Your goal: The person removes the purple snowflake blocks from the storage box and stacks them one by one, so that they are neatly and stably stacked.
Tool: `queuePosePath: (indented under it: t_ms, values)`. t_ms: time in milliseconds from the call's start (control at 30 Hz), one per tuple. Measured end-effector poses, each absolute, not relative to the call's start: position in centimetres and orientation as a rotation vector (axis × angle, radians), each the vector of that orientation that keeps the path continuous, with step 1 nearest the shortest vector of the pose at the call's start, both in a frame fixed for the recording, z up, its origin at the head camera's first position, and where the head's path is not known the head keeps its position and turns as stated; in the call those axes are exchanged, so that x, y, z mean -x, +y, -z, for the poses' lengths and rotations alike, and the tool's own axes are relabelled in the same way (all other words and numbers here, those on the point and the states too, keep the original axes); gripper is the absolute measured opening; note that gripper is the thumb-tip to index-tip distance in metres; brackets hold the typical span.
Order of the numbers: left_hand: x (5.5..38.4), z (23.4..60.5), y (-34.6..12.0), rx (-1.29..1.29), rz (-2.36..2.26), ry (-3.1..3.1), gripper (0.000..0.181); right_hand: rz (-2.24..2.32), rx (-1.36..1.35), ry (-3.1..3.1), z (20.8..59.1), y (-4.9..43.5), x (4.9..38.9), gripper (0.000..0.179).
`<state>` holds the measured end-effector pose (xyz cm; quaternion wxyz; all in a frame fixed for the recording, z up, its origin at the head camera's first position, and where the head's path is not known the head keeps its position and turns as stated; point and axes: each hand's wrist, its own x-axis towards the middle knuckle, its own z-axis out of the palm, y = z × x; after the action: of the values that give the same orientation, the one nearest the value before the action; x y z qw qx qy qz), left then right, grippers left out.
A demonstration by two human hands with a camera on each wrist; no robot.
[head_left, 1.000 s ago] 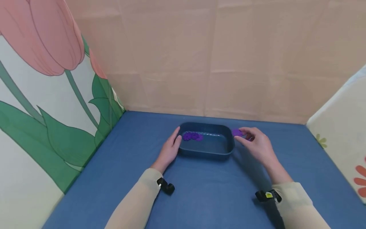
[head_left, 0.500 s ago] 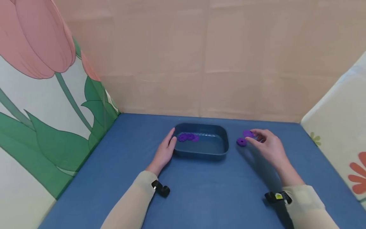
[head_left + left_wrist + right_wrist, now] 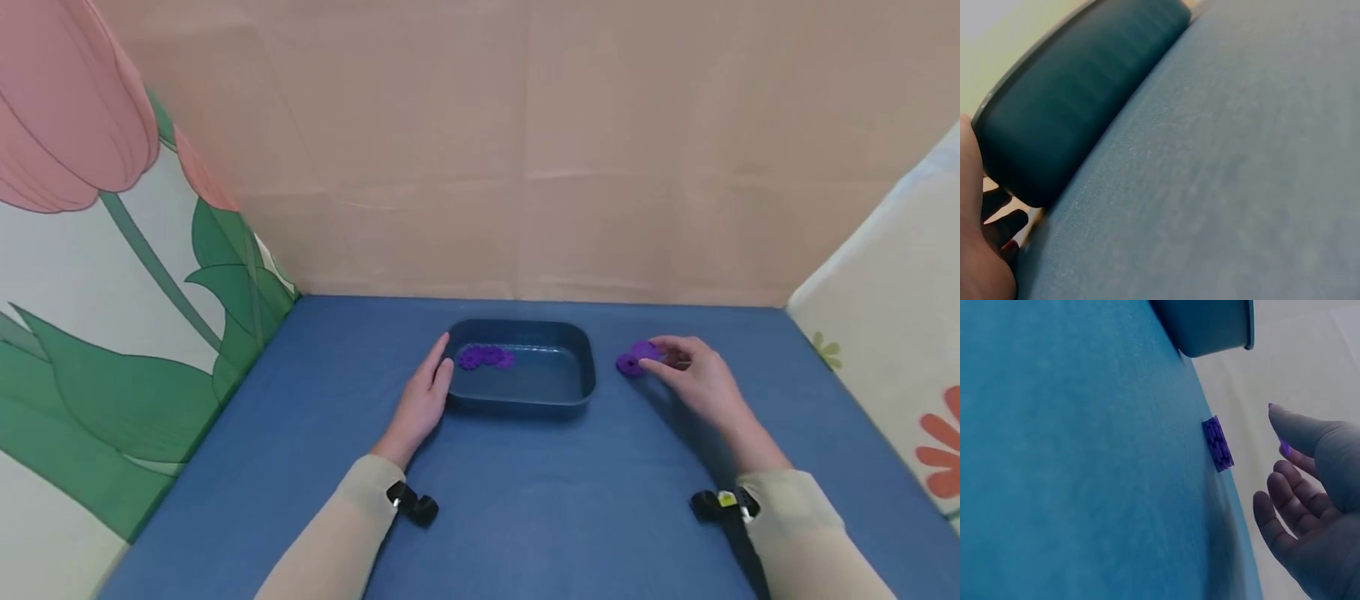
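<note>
In the head view a dark blue-green rectangular tray [image 3: 517, 408] stands on the table, with purple notched discs [image 3: 483, 357] in a row at its left inside. My left hand [image 3: 414, 406] rests against the tray's left end, index finger extended along its side and thumb at the near corner. Right of the tray, my right hand [image 3: 697, 379] pinches a purple disc [image 3: 645, 349] between thumb and index finger. Just below it, a short stack of purple discs [image 3: 1217, 444] sits on the table; the held disc appears edge-on and apart from the stack in the right wrist view.
A blue cloth [image 3: 540, 508] covers the table. A beige sheet [image 3: 517, 150] hangs behind, with a tulip-printed panel [image 3: 150, 408] on the left and a cream flowered panel [image 3: 885, 333] on the right.
My right hand has moved right, away from the tray's edge, with the disc still pinched, which uncovered the stack on the table. The left hand has stayed on the tray.
</note>
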<state>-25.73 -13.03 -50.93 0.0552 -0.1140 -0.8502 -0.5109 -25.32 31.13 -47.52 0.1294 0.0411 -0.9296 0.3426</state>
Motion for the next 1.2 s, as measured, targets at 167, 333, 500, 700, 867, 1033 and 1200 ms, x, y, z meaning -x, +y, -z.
queuePosePath:
  t_ms: [167,333,500,700,867,1033,1200]
  values:
    - [25.0,50.9,-13.2,0.369,1.543,-2.573,0.052,-1.021,-0.153,-2.716,48.2,31.5,25.6,0.048]
    - [24.3,51.0,-13.3,0.350,1.552,-2.587,0.051,-1.025,-0.154,-2.733,49.0,31.8,25.3,0.047]
    - [23.9,50.9,-13.6,0.325,1.561,-2.602,0.051,-1.052,-0.166,-2.755,49.4,31.4,25.1,0.045]
    - [23.7,50.9,-14.0,0.328,1.564,-2.607,0.050,-1.056,-0.190,-2.765,49.9,30.9,25.2,0.044]
    - [23.8,50.7,-14.2,0.339,1.559,-2.606,0.052,-1.053,-0.226,-2.758,50.0,30.5,25.2,0.042]
    - [23.7,50.7,-14.3,0.341,1.559,-2.614,0.052,-1.049,-0.232,-2.766,50.0,30.3,25.2,0.044]
    - [23.8,50.8,-14.4,0.343,1.554,-2.602,0.051,-1.034,-0.249,-2.776,50.2,30.3,25.3,0.046]
